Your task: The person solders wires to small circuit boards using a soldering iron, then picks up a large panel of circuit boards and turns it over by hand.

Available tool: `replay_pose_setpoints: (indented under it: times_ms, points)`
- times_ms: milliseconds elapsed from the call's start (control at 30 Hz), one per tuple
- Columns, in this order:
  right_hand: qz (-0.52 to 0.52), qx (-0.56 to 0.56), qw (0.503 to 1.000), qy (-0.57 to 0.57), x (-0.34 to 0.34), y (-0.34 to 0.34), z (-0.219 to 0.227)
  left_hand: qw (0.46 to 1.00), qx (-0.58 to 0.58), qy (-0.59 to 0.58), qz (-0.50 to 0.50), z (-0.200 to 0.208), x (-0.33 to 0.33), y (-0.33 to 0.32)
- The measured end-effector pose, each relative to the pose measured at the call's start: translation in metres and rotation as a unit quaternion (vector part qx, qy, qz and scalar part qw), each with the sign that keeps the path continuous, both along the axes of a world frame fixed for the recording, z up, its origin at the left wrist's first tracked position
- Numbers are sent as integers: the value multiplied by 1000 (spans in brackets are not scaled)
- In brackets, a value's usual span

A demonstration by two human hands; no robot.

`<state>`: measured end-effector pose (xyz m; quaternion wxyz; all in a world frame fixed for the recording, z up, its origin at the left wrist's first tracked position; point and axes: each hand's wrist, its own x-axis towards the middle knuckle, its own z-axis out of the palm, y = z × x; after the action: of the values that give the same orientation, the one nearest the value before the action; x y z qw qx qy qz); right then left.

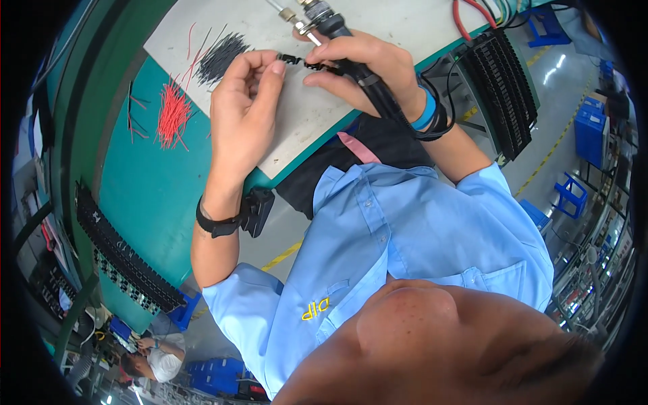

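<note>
My left hand pinches a small black part between thumb and fingertips above a pale work sheet. Close beside it, the thumb and fingers of my right hand close on another small black piece. Whether the two pieces touch I cannot tell. A tool like a soldering iron, with a black handle and metal front end, passes in front of my right hand; whether that hand grips it is unclear. Left of my hands lie black wires and red wires.
The sheet lies on a green table. A black slotted rack stands at right, another rack at lower left. Red curved handles sit at the far edge. Blue stools and a person in white are farther off.
</note>
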<state>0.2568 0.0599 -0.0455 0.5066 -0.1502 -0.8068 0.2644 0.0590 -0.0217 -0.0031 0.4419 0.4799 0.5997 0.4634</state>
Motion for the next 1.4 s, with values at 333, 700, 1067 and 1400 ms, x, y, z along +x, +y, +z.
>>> replay_pose_setpoints:
  times_ms: [333,700,1067,1400]
  points:
    - [-180,-109,977,13,44,21,23,999,-15,-18,-30,3,-3,2]
    - [43,-99,994,31,73,1,41,981,-92,-87,-148,13,-31,14]
    - [135,-65,988,-45,65,-6,40,978,-73,-91,-175,11,-34,15]
    - [144,-67,984,-81,70,-4,35,979,-81,-76,-170,14,-32,15]
